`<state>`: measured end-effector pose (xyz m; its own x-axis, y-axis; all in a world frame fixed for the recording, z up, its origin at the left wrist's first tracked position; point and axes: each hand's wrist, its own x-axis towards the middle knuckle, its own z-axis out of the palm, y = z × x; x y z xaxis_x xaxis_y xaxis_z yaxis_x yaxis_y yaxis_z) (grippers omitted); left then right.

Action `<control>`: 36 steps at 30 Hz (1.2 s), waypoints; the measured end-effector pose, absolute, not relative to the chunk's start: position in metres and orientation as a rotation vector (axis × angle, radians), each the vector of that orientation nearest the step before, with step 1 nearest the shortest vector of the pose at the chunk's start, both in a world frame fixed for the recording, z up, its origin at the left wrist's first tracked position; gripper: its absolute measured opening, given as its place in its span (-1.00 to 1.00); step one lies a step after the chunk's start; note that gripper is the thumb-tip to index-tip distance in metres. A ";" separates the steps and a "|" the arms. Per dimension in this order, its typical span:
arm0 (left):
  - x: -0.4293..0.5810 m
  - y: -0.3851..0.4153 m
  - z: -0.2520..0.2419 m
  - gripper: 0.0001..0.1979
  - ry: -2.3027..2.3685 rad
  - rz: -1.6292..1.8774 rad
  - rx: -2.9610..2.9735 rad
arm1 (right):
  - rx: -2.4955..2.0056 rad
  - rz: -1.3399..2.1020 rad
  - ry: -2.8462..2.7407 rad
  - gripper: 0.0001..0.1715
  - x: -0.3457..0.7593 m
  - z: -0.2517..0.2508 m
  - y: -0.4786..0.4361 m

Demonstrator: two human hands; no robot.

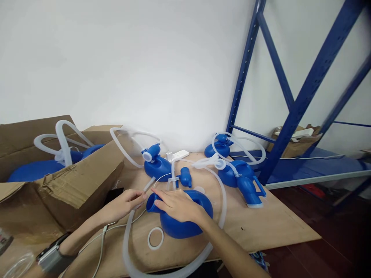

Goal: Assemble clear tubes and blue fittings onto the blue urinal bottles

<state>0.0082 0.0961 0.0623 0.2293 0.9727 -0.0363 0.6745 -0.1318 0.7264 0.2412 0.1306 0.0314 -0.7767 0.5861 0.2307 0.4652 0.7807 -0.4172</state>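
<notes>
Your left hand [126, 202] has its fingers pinched shut on the end of a clear hose [126, 247], right beside the neck of the blue vessel [185, 226]. This vessel lies on its side near the front of the wooden surface [261, 224]. Your right hand [178, 204] rests on top of it, fingers stretched flat across the neck rather than curled round it. You cannot see whether anything is inside. The hose loops down past the front edge and up again round the vessel's right side. A white ring [155, 238] lies flat just in front of the vessel, apart from it. To your left, the open cardboard box [72, 185] holds more blue vessels [31, 170], with looped hoses [62, 141] sticking up out of it. Further back on the surface lie three other blue vessels with hoses attached, one in the middle [158, 164] and two to the right [237, 173] [217, 148]. A smaller box [290, 148] sits on the blue rack's [292, 112] low shelf, with something white in it that is too small to make out.
</notes>
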 end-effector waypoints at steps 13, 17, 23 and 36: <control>-0.013 0.053 -0.047 -0.36 1.661 0.786 1.691 | -1.118 0.758 -1.863 -0.53 0.373 -0.009 0.113; 0.001 0.045 -0.054 -0.46 1.771 0.698 1.968 | -1.208 0.937 -1.960 -0.13 0.392 -0.045 0.099; 0.021 0.050 -0.036 -0.55 1.621 0.871 2.206 | -1.203 1.005 -1.942 -0.11 0.381 -0.058 0.101; -0.014 0.063 -0.088 -0.62 1.739 0.848 2.256 | -1.345 0.698 -1.759 -0.41 0.378 -0.054 0.152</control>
